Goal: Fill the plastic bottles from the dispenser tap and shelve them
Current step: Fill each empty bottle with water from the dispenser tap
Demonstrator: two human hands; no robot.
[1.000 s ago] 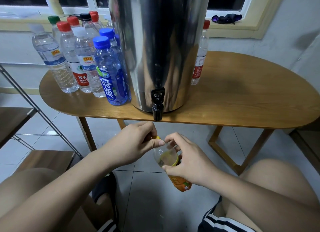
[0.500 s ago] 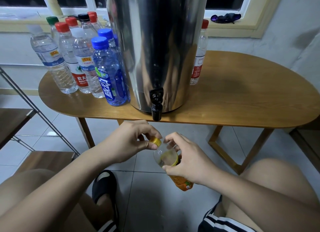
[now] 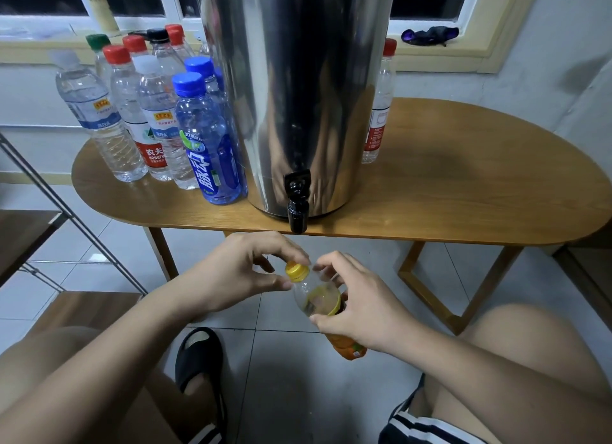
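The left hand [image 3: 238, 271] has shifted its fingers, baring the yellow cap [image 3: 297, 272] it pinches between thumb and forefinger. The right hand [image 3: 361, 311] wraps the bottle [image 3: 314, 298] just below that pinch, beneath the dispenser's tap [image 3: 297, 212]. The thin, light plastic likely dents under a squeeze and is best held at the stiffer shoulder.

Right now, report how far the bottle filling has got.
Done: nothing shelved in view; capped bottles stand on the table, contents unclear. In hand: the right hand grips the orange-label bottle below the tap while the left hand pinches its yellow cap. Left: fill it, then shelve everything.
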